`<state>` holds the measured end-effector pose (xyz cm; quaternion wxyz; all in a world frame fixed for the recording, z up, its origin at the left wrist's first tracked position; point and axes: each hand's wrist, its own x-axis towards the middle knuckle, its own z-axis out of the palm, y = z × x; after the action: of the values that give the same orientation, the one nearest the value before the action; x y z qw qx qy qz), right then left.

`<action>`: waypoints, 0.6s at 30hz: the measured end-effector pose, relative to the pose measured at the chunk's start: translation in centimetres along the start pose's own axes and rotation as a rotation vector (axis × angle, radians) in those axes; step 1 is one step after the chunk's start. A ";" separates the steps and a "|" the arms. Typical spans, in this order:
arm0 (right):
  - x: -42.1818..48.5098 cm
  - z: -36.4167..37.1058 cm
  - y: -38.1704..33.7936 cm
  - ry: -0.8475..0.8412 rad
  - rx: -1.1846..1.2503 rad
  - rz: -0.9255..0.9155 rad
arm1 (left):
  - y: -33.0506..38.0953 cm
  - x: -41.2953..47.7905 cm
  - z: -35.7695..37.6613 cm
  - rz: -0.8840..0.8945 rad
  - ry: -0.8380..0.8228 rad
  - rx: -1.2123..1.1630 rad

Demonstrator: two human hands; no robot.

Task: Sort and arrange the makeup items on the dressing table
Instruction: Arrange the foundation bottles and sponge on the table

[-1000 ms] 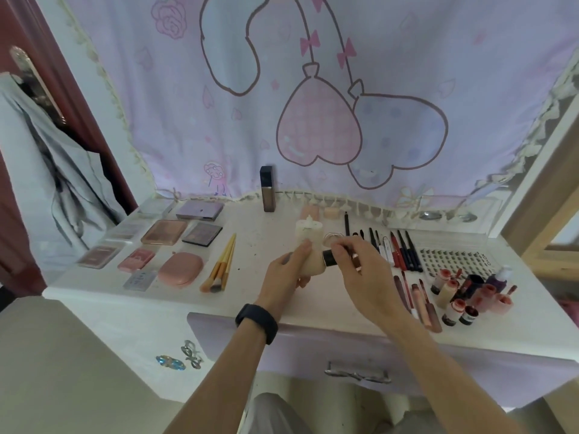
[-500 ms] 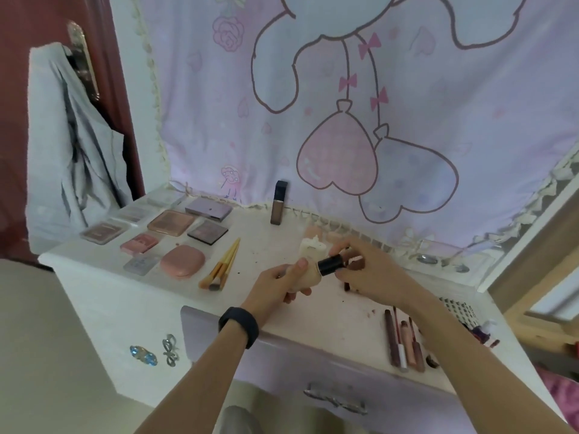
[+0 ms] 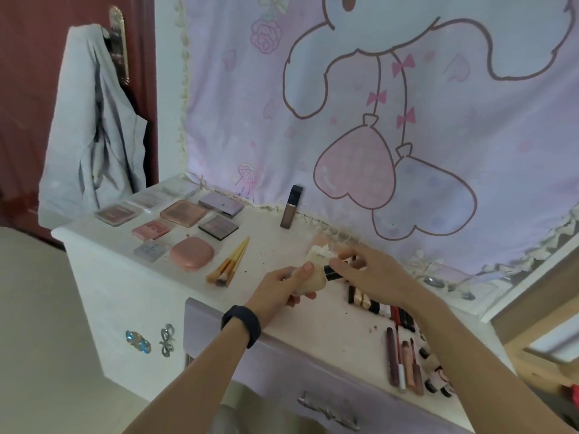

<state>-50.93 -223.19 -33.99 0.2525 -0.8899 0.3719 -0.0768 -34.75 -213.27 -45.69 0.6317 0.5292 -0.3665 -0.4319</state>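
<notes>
Over the desk centre, my left hand curls round the beige bottle, lying sideways with its dark cap toward three o'clock, where my right hand pinches it, I judge to tighten it before placement.

Over the middle of the dressing table the left hand grips a beige bottle; the right hand pinches its black cap; palettes and a pink compact fill the left end; brushes lie beside them; a brown tube stands at the back edge; lip tubes line the front right edge.
</notes>
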 end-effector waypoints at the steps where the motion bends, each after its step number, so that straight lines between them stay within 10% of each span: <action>1: 0.0 0.1 0.0 0.006 -0.057 0.020 | 0.0 0.0 0.0 0.001 0.000 -0.010; 18: 0.3 -0.6 -0.2 0.016 0.050 -0.072 | -0.1 0.4 -0.4 -0.029 -0.007 -0.145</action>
<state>-50.82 -223.48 -33.34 0.2689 -0.8954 0.3397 -0.1024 -34.28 -213.55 -45.86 0.6606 0.4858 -0.3287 -0.4685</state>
